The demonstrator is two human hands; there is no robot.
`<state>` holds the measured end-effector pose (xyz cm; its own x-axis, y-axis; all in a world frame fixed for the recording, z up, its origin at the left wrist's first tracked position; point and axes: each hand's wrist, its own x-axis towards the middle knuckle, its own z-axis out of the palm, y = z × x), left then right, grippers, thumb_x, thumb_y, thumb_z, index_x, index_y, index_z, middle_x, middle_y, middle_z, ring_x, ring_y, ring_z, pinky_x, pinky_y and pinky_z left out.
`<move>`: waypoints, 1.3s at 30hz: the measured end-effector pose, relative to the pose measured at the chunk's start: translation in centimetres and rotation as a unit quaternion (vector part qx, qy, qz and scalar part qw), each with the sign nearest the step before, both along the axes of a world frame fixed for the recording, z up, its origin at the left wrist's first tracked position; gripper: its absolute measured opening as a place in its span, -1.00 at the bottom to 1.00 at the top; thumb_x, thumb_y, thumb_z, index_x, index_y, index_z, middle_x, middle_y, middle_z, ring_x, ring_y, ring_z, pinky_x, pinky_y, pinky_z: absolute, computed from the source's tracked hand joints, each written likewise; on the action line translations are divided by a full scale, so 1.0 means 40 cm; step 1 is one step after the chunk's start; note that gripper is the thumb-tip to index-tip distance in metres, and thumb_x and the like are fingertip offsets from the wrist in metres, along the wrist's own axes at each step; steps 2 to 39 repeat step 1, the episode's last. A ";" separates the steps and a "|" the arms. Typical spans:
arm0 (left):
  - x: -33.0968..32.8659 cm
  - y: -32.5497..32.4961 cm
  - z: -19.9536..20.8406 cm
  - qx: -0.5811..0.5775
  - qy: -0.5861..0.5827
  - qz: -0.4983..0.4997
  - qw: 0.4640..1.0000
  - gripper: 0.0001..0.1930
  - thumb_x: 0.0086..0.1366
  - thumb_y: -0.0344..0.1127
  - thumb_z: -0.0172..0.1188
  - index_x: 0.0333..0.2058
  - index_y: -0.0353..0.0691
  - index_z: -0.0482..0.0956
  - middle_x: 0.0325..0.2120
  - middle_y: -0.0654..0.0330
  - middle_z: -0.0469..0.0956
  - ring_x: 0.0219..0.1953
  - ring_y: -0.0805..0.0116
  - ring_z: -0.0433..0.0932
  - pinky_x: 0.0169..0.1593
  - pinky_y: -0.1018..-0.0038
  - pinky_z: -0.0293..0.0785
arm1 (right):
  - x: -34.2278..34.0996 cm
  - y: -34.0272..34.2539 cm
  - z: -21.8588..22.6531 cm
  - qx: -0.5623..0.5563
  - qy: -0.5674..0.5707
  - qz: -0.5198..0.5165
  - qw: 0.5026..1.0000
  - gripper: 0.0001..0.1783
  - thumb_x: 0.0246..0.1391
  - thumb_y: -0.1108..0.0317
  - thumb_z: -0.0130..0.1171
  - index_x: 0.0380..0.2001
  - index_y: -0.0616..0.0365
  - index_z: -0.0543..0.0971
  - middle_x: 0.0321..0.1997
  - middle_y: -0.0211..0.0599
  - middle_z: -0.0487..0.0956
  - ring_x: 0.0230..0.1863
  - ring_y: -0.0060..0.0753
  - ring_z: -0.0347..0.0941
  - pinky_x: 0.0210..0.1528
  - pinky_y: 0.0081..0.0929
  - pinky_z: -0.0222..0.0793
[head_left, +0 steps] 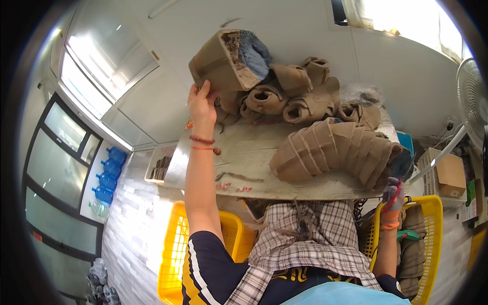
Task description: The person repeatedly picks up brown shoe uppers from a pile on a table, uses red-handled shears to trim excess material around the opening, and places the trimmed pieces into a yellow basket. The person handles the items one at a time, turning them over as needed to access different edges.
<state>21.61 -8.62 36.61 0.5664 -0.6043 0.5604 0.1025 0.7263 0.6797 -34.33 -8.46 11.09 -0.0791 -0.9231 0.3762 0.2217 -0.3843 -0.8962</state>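
Observation:
My bare left hand (202,104), with red bracelets at the wrist, grips the near lower edge of a large brown shaped piece (216,63) with blue material inside its open end. This piece is tilted at the far left of a heap of brown suede-like tubular pieces (267,99). My right hand (391,195), in a grey glove with an orange cuff, is low at the table's right front corner. Its fingers are curled around a thin red thing, whose kind I cannot make out. Close by lies a curved, nested stack of brown pieces (335,152).
Below the white table (244,162) stand a yellow basket (173,254) on my left and another yellow basket (434,239) on my right, holding stacked brown pieces. A fan (473,96) stands far right. Blue water bottles (109,175) line the left wall. A checked apron (305,244) covers my lap.

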 end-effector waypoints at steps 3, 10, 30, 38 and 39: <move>-0.017 0.071 -0.013 0.007 0.056 -0.034 0.998 -0.72 0.21 -0.41 0.20 -0.12 -0.29 0.38 -0.13 0.09 0.51 -0.07 0.17 0.51 -0.06 0.16 0.50 | -0.005 0.014 0.019 -0.056 0.004 0.050 0.997 -0.60 0.16 0.13 0.06 -0.03 0.15 0.40 -0.53 -0.54 0.41 -0.65 -0.74 0.24 -0.66 -0.79 0.13; -0.017 0.071 -0.013 0.007 0.056 -0.034 0.998 -0.72 0.21 -0.41 0.20 -0.12 -0.29 0.38 -0.13 0.09 0.51 -0.07 0.17 0.51 -0.06 0.16 0.50 | -0.005 0.014 0.019 -0.056 0.004 0.050 0.997 -0.60 0.16 0.13 0.06 -0.03 0.15 0.40 -0.53 -0.54 0.41 -0.65 -0.74 0.24 -0.66 -0.79 0.13; -0.017 0.071 -0.013 0.007 0.056 -0.034 0.998 -0.72 0.21 -0.41 0.20 -0.12 -0.29 0.38 -0.13 0.09 0.51 -0.07 0.17 0.51 -0.06 0.16 0.50 | -0.005 0.014 0.019 -0.056 0.004 0.050 0.997 -0.60 0.16 0.13 0.06 -0.03 0.15 0.40 -0.53 -0.54 0.41 -0.65 -0.74 0.24 -0.66 -0.79 0.13; -0.017 0.071 -0.013 0.007 0.056 -0.034 0.998 -0.72 0.21 -0.41 0.20 -0.12 -0.29 0.38 -0.13 0.09 0.51 -0.07 0.17 0.51 -0.06 0.16 0.50 | -0.005 0.014 0.019 -0.056 0.004 0.050 0.997 -0.60 0.16 0.13 0.06 -0.03 0.15 0.40 -0.53 -0.54 0.41 -0.65 -0.74 0.24 -0.66 -0.79 0.13; -0.017 0.071 -0.013 0.007 0.056 -0.034 0.998 -0.72 0.21 -0.41 0.20 -0.12 -0.29 0.38 -0.13 0.09 0.51 -0.07 0.17 0.51 -0.06 0.16 0.50 | -0.005 0.014 0.019 -0.056 0.004 0.050 0.997 -0.60 0.16 0.13 0.06 -0.03 0.15 0.40 -0.53 -0.54 0.41 -0.65 -0.74 0.24 -0.66 -0.79 0.13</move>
